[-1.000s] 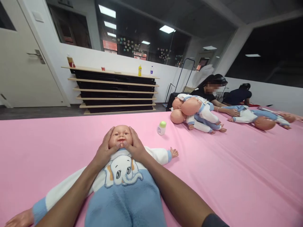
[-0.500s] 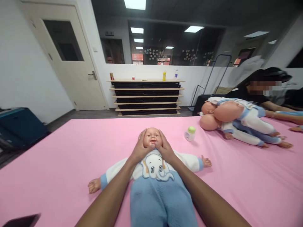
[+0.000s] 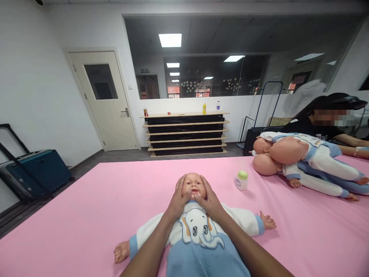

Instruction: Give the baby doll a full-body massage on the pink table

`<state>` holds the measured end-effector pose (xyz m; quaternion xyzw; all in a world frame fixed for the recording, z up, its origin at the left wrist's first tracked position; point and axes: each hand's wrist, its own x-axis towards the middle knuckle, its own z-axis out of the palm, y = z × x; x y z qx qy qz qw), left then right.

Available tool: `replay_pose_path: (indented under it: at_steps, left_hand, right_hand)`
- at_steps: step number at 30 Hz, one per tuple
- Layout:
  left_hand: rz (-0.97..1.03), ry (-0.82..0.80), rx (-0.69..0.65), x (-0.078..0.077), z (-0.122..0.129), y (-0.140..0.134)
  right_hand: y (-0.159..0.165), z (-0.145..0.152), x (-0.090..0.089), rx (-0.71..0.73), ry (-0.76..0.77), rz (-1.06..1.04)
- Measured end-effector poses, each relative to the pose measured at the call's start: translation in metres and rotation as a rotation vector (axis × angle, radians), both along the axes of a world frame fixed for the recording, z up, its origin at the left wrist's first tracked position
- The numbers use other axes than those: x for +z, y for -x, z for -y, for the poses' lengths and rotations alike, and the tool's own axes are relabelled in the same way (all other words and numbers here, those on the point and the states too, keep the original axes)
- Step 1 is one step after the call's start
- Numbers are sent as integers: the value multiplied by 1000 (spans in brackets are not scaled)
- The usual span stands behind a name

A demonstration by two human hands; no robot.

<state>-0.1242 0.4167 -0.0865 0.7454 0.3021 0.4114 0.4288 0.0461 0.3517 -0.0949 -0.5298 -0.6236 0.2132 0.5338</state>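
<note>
A baby doll (image 3: 198, 225) in a white and blue outfit with an elephant on its chest lies face up on the pink-covered table, arms spread. My left hand (image 3: 179, 196) cups one side of its head, the thumb on the cheek by the mouth. On the opposite side my right hand (image 3: 211, 198) holds the head in the same way, its thumb near the other corner of the mouth. Fingers of both hands curve along the doll's temples. A white jar (image 3: 241, 181) with a green lid stands on the table to the right of the head.
Several more dolls (image 3: 291, 154) lie heaped at the table's right side. Behind them is a person (image 3: 319, 119) in black. A blue suitcase (image 3: 40, 169) stands on the floor at left. Stacked boards (image 3: 187, 134) by the far wall carry bottles.
The view has tilted up, so everything sits lower in it. My thumbs have moved apart from the doll's chin, outward and up onto its cheeks. Both hands still cup the head.
</note>
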Motion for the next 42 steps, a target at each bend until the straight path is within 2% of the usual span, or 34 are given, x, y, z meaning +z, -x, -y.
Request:
replay_pose_path:
  at_steps: [6,11,20,31,42]
  left_hand:
    - [1,-13,-23,5,6,0]
    - [13,-10,-15,1,3,-1]
    - [14,-39,11,-3,0,-2]
    - [-3,1,18,1,2,-1]
    - [-12,-58,19,-3,-3,-2]
  right_hand:
    - [-2,-2,-4,14,18,-44]
    - [-2,-4,-8,13,50,-98]
    - [-1,1,0,14,-18,-9]
    - [0,4,2,28,7,-12]
    - [-1,1,-2,10,21,-36]
